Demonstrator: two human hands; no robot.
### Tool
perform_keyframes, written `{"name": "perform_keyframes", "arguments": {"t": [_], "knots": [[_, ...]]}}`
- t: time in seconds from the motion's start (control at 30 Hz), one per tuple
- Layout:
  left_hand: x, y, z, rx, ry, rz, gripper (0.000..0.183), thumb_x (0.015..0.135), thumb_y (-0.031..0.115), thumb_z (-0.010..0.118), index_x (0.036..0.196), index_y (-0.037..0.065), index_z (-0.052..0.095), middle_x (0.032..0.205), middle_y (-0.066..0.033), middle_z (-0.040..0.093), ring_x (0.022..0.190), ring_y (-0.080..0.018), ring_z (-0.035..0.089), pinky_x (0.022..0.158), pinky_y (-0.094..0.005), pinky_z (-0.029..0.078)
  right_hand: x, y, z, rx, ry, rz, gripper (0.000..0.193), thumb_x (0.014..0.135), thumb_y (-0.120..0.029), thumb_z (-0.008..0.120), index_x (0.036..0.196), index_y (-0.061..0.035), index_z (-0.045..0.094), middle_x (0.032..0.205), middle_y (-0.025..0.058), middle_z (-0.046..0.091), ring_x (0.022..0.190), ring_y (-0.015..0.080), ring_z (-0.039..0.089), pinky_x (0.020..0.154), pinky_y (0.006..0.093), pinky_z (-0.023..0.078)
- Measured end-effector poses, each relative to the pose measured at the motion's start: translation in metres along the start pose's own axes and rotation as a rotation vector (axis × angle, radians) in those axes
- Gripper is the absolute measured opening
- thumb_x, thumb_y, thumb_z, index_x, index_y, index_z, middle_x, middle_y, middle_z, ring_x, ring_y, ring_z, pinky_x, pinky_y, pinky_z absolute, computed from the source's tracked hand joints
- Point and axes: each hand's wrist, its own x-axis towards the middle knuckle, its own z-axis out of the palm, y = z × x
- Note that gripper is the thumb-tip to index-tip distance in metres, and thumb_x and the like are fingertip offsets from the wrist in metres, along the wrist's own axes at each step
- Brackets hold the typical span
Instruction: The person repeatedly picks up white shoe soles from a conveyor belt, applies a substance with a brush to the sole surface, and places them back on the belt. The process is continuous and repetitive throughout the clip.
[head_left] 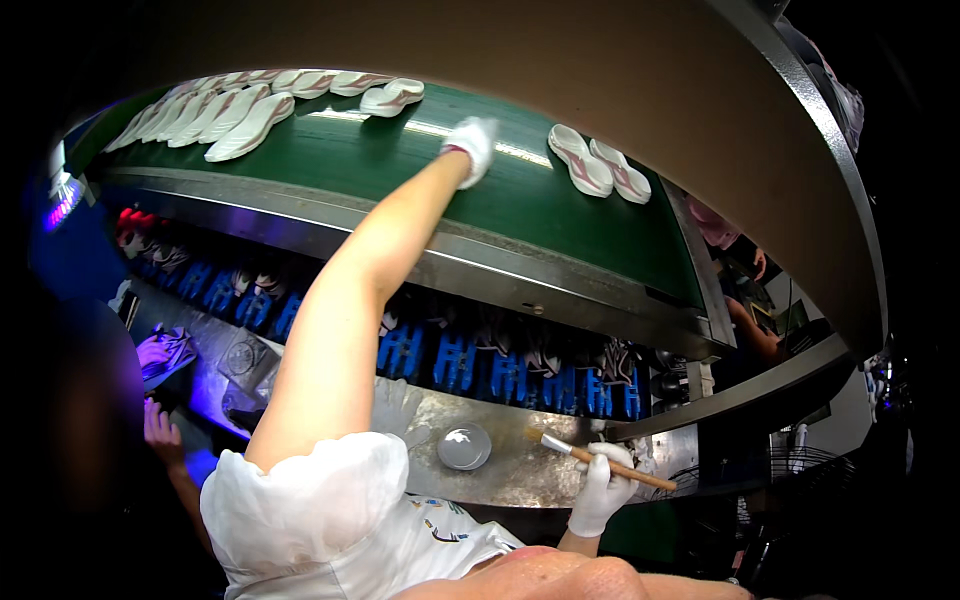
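My left hand [472,150], in a white glove, is stretched far out over the green conveyor belt [370,175]. Its fingers are smeared by motion, and I cannot see anything held. Pale shoe soles [390,97] with pinkish parts lie to the left of it, and a pair of soles [581,162] lies to its right. Low on the right, my right hand [606,488], gloved too, is closed around the wooden handle of a flat brush [580,454]. The bristles point left, towards a small round dish [464,446] with whitish contents on the metal ledge.
Below the belt's metal edge [480,262], blue holders [455,362] carry dark shoe uppers in a row. A curved brown panel [600,60] overhangs the belt. Another person's hands [160,428] are at the far left, one near a dark upper [172,352].
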Motion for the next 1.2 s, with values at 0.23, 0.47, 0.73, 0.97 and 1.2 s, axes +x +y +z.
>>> {"name": "perform_keyframes", "arguments": {"t": [0.23, 0.47, 0.73, 0.97, 1.2], "knots": [[-0.04, 0.087, 0.1, 0.619, -0.504, 0.382, 0.05, 0.086, 0.034, 0.041, 0.129, 0.01, 0.041, 0.14, -0.0099, 0.034, 0.129, -0.0273, 0.032, 0.094, -0.051, 0.039, -0.02, 0.001, -0.021, -0.166, 0.136, 0.104, 0.011, 0.077, -0.001, 0.049, 0.083, 0.0058, 0.057, 0.077, 0.0118, 0.058, 0.058, 0.0143, 0.058, 0.054, 0.0229, 0.047], [-0.052, 0.085, 0.032, 0.824, -0.35, 0.395, 0.029, 0.076, 0.029, 0.054, 0.094, 0.009, 0.064, 0.095, -0.0103, 0.064, 0.091, -0.0288, 0.06, 0.074, -0.0492, 0.046, -0.014, 0.0, -0.019, -0.087, 0.093, 0.16, 0.012, 0.08, -0.001, 0.048, 0.086, 0.0034, 0.057, 0.077, 0.0086, 0.057, 0.057, 0.0106, 0.055, 0.053, 0.0204, 0.045], [-0.057, -0.03, -0.167, 1.025, -0.065, 0.079, 0.026, 0.077, 0.019, 0.057, 0.091, -0.001, 0.065, 0.088, -0.0212, 0.065, 0.084, -0.036, 0.063, 0.076, -0.041, 0.049, -0.009, -0.002, 0.011, 0.052, -0.139, 0.129, 0.012, 0.081, -0.003, 0.054, 0.09, 0.0042, 0.058, 0.087, 0.0097, 0.059, 0.062, 0.0137, 0.059, 0.06, 0.0227, 0.049], [-0.153, 0.061, -0.113, 0.034, -0.309, 0.654, 0.038, 0.079, 0.013, 0.062, 0.115, 0.005, 0.051, 0.111, -0.0154, 0.057, 0.107, -0.028, 0.053, 0.092, -0.0351, 0.041, -0.005, -0.003, 0.019, 0.096, -0.15, 0.112, 0.011, 0.081, -0.002, 0.054, 0.089, 0.0035, 0.058, 0.089, 0.0097, 0.059, 0.064, 0.0135, 0.059, 0.06, 0.0227, 0.05], [-0.049, -0.038, -0.163, 1.025, 0.064, 0.276, 0.04, 0.085, 0.023, 0.046, 0.124, 0.01, 0.047, 0.136, -0.0168, 0.038, 0.126, -0.0339, 0.034, 0.099, -0.0501, 0.032, -0.016, 0.001, 0.015, 0.034, -0.135, 0.08, 0.013, 0.084, -0.011, 0.053, 0.088, 0.0005, 0.058, 0.085, 0.0056, 0.057, 0.059, 0.0091, 0.056, 0.054, 0.0195, 0.044]]}}
